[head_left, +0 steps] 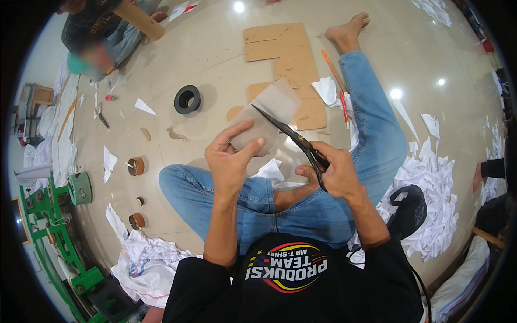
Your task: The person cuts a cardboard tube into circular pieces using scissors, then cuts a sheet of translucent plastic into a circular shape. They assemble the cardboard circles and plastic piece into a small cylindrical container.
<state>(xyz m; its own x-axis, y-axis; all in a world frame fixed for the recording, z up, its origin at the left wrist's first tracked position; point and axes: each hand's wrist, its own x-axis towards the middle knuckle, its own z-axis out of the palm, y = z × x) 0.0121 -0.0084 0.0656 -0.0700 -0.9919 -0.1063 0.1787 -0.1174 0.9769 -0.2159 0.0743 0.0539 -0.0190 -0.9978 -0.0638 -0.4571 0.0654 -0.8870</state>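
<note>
My left hand pinches a translucent, milky sheet between its thumb and fingers, holding it up above my lap. In my right hand is a pair of black scissors, with my fingers through the handles. The blades look nearly closed and point up and left across the sheet. Whether they touch the sheet, I cannot tell. Below and beyond the sheet lies a cut piece of brown cardboard on the floor. A small white scrap rests between my legs.
A black ring lies on the tiled floor left of the cardboard. White cloth heaps flank me, with a black bag on the right one. Green machinery stands at left. Another person sits at far left beside a cardboard tube.
</note>
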